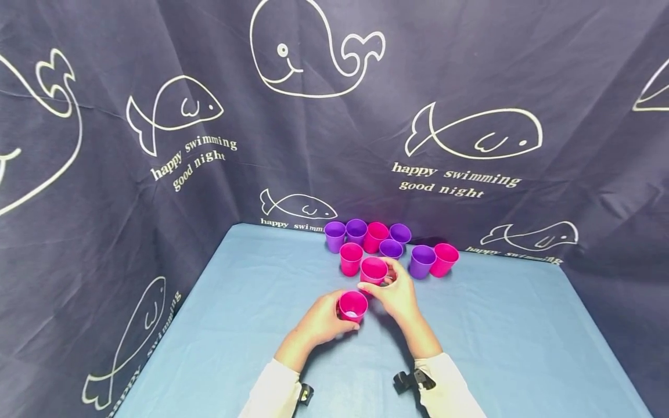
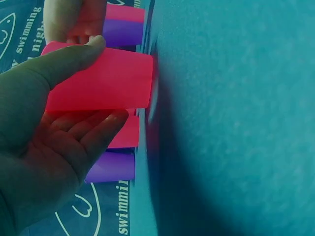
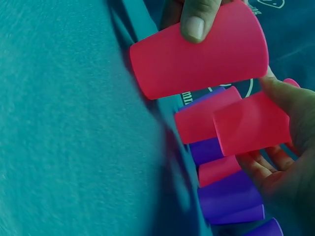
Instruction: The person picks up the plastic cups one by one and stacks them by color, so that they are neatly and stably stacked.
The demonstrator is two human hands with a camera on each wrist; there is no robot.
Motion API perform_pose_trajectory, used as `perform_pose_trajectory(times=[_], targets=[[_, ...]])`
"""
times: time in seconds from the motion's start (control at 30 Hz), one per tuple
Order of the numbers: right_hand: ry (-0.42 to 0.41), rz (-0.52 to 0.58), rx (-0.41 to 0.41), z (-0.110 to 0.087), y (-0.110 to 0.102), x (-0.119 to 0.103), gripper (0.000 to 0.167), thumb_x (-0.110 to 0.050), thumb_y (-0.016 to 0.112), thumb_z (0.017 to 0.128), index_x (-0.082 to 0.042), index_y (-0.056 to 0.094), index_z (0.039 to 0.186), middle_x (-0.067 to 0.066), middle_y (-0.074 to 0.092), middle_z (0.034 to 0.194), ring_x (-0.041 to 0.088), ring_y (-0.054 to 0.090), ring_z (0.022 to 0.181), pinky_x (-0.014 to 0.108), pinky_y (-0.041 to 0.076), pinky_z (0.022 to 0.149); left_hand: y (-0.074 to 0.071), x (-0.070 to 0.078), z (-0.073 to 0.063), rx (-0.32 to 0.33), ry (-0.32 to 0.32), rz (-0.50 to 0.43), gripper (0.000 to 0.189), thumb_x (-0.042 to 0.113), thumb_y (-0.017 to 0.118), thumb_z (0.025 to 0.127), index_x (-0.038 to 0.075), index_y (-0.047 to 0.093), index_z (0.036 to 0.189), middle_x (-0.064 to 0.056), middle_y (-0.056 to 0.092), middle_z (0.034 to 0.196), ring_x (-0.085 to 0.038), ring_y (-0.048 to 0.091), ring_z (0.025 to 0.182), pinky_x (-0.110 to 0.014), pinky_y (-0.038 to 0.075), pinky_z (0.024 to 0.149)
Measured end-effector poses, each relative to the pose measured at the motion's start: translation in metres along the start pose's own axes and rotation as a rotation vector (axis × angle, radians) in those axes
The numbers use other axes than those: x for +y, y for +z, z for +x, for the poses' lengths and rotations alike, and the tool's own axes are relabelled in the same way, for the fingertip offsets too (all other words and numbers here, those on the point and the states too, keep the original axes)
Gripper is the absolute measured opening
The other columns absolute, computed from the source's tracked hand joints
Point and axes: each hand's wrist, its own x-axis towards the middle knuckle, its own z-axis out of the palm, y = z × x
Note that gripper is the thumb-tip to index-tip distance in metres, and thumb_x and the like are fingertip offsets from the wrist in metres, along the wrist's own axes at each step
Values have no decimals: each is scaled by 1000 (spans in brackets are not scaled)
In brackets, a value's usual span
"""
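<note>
My left hand (image 1: 320, 320) holds a pink cup (image 1: 353, 306) upright, thumb on one side and fingers on the other. In the left wrist view the side of this cup (image 2: 101, 81) shows between thumb and fingers. Just beyond it, slightly to the right, my right hand (image 1: 398, 295) grips a second pink cup (image 1: 373, 270) by its side, mouth up. The right wrist view shows that second cup (image 3: 252, 123) between thumb and fingers, apart from the left hand's cup (image 3: 202, 55). Whether either base touches the table cannot be told.
Behind the hands several purple and pink cups stand mouth up, among them a pink cup (image 1: 351, 259) and a purple cup (image 1: 335, 237). To the right, a purple cup (image 1: 422, 261) stands beside a pink cup (image 1: 443, 259). Dark printed fabric (image 1: 334, 145) rises behind the blue table (image 1: 251, 302).
</note>
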Motion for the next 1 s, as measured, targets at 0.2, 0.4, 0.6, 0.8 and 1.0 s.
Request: perform_pose_trajectory(times=[0.2,0.4,0.6,0.8,1.0], targets=[[10,20,2,-2,-5,-8,75,-11,103,62,-11,64,127,9,69,107,9,67,87,18,58,77,-5,1,3,22,18,-1,61,19,93,79,9,67,134,-3,76,120,-17,72,109,-38,59,102],[7,85,36,-5,-8,-17,76,-5,103,60,-10,62,124,4,67,105,8,68,89,16,58,79,-11,1,4,64,44,40,60,20,93,79,10,69,133,-4,75,123,-20,70,114,-42,58,105],[1,172,34,-11,-10,-28,75,1,100,63,-8,60,126,-1,67,106,9,68,94,17,59,85,-11,0,3,79,49,91,60,23,94,78,11,70,132,-4,74,124,-20,68,115,-42,58,103],[7,284,-8,-15,-10,-28,72,11,94,65,-1,58,126,-8,69,103,6,70,92,18,60,80,-9,4,5,90,52,104,59,22,95,77,12,71,130,-4,74,123,-20,68,113,-43,58,101],[4,313,-54,-19,-8,-25,68,13,92,65,2,58,123,-7,72,102,7,72,91,20,61,78,-6,6,6,85,53,95,58,22,94,78,13,71,130,-3,75,123,-19,69,112,-41,58,101]])
